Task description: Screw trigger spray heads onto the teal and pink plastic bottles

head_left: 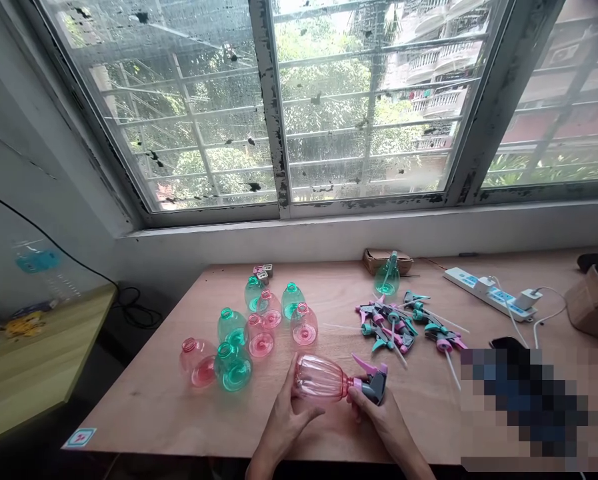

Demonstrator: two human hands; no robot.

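Observation:
A clear pink spray bottle (321,377) lies sideways above the front of the table, its base to the left. My left hand (287,408) is closed around the base end, thumb reaching along the near side. At the neck, my right hand (373,408) grips the spray head (371,381), which is dark grey with a pink trigger and collar; some of those fingers are hidden behind it. Left of my hands stand several open-necked bottles, among them a green one (233,367) and a pink one (199,363). Loose spray heads (391,325) with tubes are heaped to the right.
A green bottle with a tube in it (387,277) stands by a cardboard box (373,256) at the back. A power strip (489,293) with plugs and white cables lies at right, near a pixelated patch (533,407). Small cubes (263,272) sit at the rear.

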